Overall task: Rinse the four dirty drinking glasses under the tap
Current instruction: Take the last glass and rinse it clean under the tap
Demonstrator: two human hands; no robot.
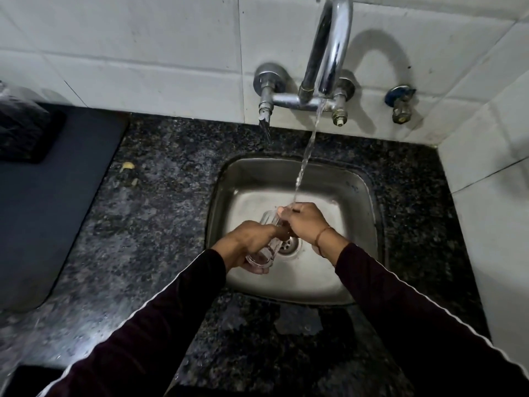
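A clear ribbed drinking glass point(264, 253) lies tilted over the steel sink point(355, 196), its base toward me and its mouth toward the wall. My left hand point(252, 239) grips the glass around its lower half. My right hand point(303, 220) closes around the rim end, fingers curled on it. A stream of water point(306, 156) falls from the chrome tap point(329, 53) onto my right hand and the glass's mouth. No other glasses are in view.
Dark speckled granite counter point(160, 213) surrounds the sink. A dark mat point(51, 190) with a black bag point(20, 124) lies on the left. White tiled walls point(486, 181) stand behind and to the right. The drain point(289, 246) sits beneath my hands.
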